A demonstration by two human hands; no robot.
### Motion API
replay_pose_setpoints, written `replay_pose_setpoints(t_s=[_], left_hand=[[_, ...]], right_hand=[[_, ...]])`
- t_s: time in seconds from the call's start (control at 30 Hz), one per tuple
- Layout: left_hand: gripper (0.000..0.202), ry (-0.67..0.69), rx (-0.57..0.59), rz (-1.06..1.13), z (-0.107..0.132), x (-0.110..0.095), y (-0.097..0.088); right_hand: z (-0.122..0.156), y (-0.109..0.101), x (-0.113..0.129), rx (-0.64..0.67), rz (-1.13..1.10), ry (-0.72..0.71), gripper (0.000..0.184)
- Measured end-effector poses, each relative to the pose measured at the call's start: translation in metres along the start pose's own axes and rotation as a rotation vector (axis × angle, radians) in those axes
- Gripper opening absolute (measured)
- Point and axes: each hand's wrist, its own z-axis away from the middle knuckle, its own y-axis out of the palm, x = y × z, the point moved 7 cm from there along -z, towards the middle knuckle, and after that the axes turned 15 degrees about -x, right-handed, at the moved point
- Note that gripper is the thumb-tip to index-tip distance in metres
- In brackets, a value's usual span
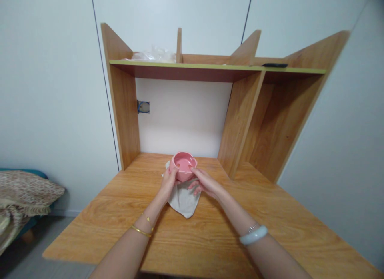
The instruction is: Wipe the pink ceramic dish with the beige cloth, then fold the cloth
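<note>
A glossy pink bowl [184, 175] with an angular outer wall is tilted toward me above the desk. My left hand [169, 183] grips its left side, thumb over the rim and the other fingers mostly hidden behind. On the right, my right hand [207, 183] pinches the rim with its thumb, while some of its fingers hang apart lower down. A light grey cloth [184, 201] lies on the desk beneath the bowl, one corner pointing toward me. Part of the cloth also shows behind the bowl's left side.
The wooden desk [126, 227] carries a hutch with a shelf [192, 65]. A clear plastic bag [154, 55] and a flat black object [275, 65] lie on that shelf. An open wall socket box [144, 107] is at back left. A patterned blanket [27, 191] drapes over furniture at far left.
</note>
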Motion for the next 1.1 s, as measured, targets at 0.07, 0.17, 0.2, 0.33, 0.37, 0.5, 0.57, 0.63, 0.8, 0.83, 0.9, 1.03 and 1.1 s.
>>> replay_pose_setpoints(t_s=[0.07, 0.17, 0.2, 0.33, 0.37, 0.5, 0.57, 0.63, 0.8, 0.83, 0.9, 1.03, 1.1], left_hand=[[0.05, 0.011, 0.011, -0.003, 0.0, 0.002, 0.001], [0.05, 0.044, 0.021, -0.009, -0.001, 0.005, 0.004], [0.051, 0.059, 0.023, -0.019, -0.001, 0.005, 0.005], [0.046, 0.136, 0.042, -0.166, -0.002, 0.006, 0.007], [0.043, 0.159, 0.043, -0.204, -0.002, 0.006, 0.006], [0.028, 0.284, -0.005, -0.276, -0.004, -0.002, -0.001], [0.023, 0.341, -0.019, -0.303, -0.005, -0.006, -0.002], [0.022, 0.369, -0.015, -0.324, -0.004, -0.008, -0.001], [0.022, 0.406, -0.014, -0.27, 0.001, -0.018, 0.0], [0.021, 0.414, -0.016, -0.254, 0.003, -0.02, 0.0], [0.021, 0.424, -0.028, -0.237, 0.003, -0.022, -0.001], [0.02, 0.433, -0.043, -0.238, 0.0, -0.021, -0.004], [0.02, 0.445, -0.052, -0.24, -0.002, -0.02, -0.006]], right_hand=[[-0.001, 0.001, 0.0, -0.012, -0.068, -0.009, 0.027], [-0.004, -0.003, -0.002, -0.075, -0.17, 0.007, 0.017], [-0.005, -0.006, -0.003, -0.1, -0.201, 0.019, 0.015], [-0.008, -0.023, -0.007, -0.194, -0.267, 0.066, 0.01], [-0.008, -0.03, -0.008, -0.218, -0.269, 0.076, 0.01], [-0.01, -0.073, -0.009, -0.35, -0.226, 0.08, 0.014], [-0.013, -0.101, -0.01, -0.444, -0.166, 0.061, 0.022], [-0.017, -0.128, -0.014, -0.545, -0.102, 0.054, 0.03], [-0.021, -0.17, -0.029, -0.733, -0.007, 0.058, 0.04], [-0.021, -0.173, -0.032, -0.746, 0.005, 0.062, 0.04], [-0.021, -0.176, -0.039, -0.752, 0.03, 0.078, 0.038], [-0.02, -0.175, -0.045, -0.725, 0.047, 0.09, 0.031], [-0.02, -0.176, -0.047, -0.729, 0.029, 0.084, 0.028]])
